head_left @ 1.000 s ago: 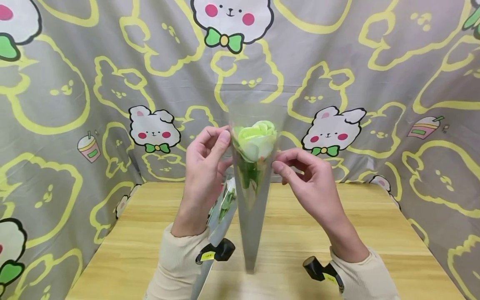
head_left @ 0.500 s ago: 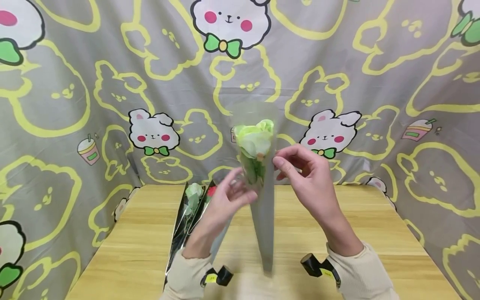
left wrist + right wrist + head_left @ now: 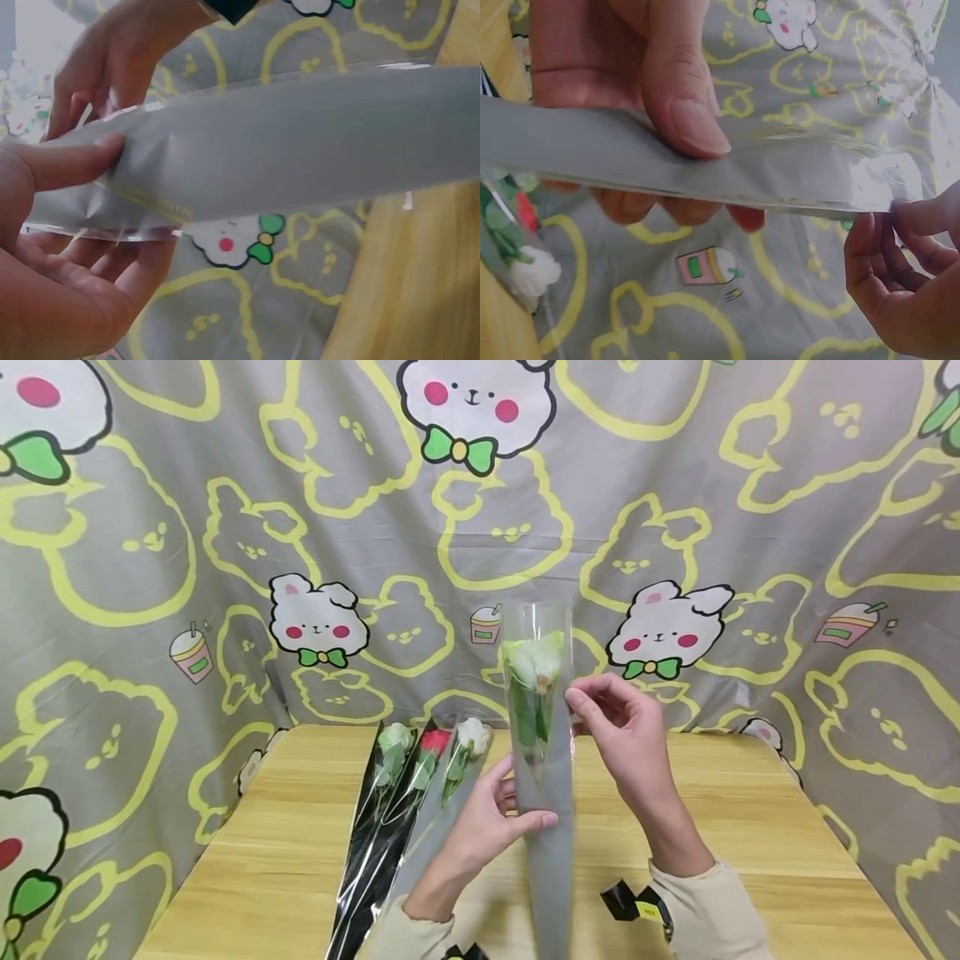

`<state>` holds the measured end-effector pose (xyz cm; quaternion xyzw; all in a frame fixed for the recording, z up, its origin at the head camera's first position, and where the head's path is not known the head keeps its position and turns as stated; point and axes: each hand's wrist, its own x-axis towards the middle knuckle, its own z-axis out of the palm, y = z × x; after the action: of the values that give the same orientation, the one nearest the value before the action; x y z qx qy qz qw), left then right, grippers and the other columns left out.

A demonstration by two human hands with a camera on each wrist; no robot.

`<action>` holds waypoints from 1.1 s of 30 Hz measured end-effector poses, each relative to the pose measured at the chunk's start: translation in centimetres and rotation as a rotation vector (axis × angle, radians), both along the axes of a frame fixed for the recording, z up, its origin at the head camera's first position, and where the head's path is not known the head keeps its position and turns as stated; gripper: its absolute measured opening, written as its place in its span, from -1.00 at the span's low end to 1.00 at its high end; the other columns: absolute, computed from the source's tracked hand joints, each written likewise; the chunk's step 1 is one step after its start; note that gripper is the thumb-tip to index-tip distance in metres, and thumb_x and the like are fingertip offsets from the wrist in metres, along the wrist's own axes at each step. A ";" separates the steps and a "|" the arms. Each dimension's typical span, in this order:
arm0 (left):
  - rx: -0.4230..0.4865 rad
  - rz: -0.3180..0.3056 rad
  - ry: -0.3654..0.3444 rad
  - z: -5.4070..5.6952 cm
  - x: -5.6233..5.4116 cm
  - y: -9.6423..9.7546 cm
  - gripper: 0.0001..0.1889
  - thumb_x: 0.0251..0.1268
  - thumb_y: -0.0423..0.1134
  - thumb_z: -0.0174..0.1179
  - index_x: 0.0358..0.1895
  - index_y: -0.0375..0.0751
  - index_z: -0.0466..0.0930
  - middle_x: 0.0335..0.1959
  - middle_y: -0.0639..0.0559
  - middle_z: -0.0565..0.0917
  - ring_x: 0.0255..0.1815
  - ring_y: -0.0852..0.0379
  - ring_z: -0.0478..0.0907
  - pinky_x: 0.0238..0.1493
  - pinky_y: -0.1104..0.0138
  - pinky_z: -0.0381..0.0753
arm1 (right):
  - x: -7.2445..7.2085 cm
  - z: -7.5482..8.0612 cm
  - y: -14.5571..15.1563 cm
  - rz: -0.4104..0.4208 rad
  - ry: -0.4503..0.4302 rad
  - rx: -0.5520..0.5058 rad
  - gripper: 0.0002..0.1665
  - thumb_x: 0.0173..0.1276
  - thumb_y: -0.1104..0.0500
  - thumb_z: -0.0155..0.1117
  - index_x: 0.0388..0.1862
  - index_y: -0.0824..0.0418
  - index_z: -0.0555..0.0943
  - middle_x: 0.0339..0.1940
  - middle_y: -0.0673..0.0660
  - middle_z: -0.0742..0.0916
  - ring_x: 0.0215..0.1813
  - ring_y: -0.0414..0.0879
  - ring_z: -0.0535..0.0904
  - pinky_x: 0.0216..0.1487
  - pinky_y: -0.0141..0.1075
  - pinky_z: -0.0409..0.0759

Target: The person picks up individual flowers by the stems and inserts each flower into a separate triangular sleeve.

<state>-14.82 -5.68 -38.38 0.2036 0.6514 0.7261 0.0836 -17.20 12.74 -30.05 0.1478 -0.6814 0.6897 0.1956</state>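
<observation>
A pale green rose (image 3: 534,662) stands upright in a clear-fronted, grey-backed flower sleeve (image 3: 551,868). My left hand (image 3: 480,827) grips the sleeve below the bloom, thumb across one face and fingers behind. The thumb (image 3: 82,161) lies on the grey sheet in the left wrist view. Higher up, my right hand (image 3: 626,727) pinches the sleeve's right edge beside the bloom. In the right wrist view the right hand (image 3: 911,281) holds that edge between thumb and fingers. The sleeve's lower tip runs out of the head view.
On the wooden table (image 3: 750,860), left of the held rose, lie a light green rose (image 3: 395,739), a red rose (image 3: 435,743) and a white rose (image 3: 472,735), each in a sleeve. A patterned grey curtain (image 3: 525,560) hangs behind and around the table.
My left hand has left the sleeve's upper left edge and moved down to grip it lower. The rose has shifted slightly right and down. My right hand keeps pinching the right edge.
</observation>
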 end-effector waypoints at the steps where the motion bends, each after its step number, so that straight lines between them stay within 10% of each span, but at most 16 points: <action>1: -0.009 0.021 -0.007 -0.2 0.1 0.1 -0.23 0.12 -0.52 0.46 0.45 -0.18 0.41 0.04 -0.24 0.73 -0.05 0.07 0.73 -0.02 0.24 0.69 | -0.1 -0.4 0.1 -0.002 -0.009 -0.007 -0.82 0.44 0.32 0.36 -0.15 0.49 0.65 -0.32 0.12 0.69 -0.36 -0.12 0.63 -0.30 -0.29 0.72; 9: 0.002 0.031 -0.143 -2.7 -0.3 -0.3 -0.29 0.08 -0.54 0.45 0.37 -0.31 0.44 -0.02 -0.25 0.74 -0.07 -0.01 0.74 -0.07 0.19 0.71 | 0.2 -4.1 2.4 -0.060 -0.122 0.022 -0.65 0.52 0.15 0.31 0.11 0.39 0.64 -0.13 0.18 0.77 -0.16 -0.06 0.72 -0.20 -0.25 0.74; 19: -0.098 0.170 -0.308 -9.7 -2.9 -2.2 -0.28 -0.02 -0.66 0.41 0.32 -0.44 0.41 -0.20 -0.34 0.75 -0.31 -0.16 0.76 -0.29 0.07 0.76 | 1.2 -9.6 5.1 -0.150 -0.311 -0.100 -0.64 0.50 0.14 0.33 0.11 0.37 0.62 -0.08 0.16 0.77 -0.13 -0.13 0.71 -0.17 -0.30 0.73; 25: -0.261 0.264 -0.223 -12.3 -3.0 -2.0 -0.30 -0.12 -0.68 0.47 0.22 -0.54 0.45 -0.18 -0.36 0.74 -0.27 -0.16 0.74 -0.28 0.11 0.75 | 0.8 -10.8 6.1 -0.149 -0.319 -0.090 -0.63 0.49 0.15 0.35 0.10 0.40 0.62 -0.06 0.15 0.78 -0.11 -0.14 0.71 -0.16 -0.30 0.73; 33: -0.711 0.379 0.035 -12.0 -2.9 -1.1 -0.55 -0.14 -0.24 0.68 -0.29 -0.29 0.56 -0.54 0.07 0.49 -0.48 0.17 0.40 -0.47 0.34 0.42 | 0.7 -11.4 7.1 -0.152 -0.331 -0.112 -0.67 0.48 0.20 0.36 0.08 0.41 0.63 -0.11 0.04 0.79 -0.14 -0.17 0.71 -0.15 -0.31 0.73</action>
<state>-17.76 -6.83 -50.41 0.0510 0.8893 0.4545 0.0024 -16.47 19.87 -41.48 -0.0305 -0.6741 0.7245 0.1404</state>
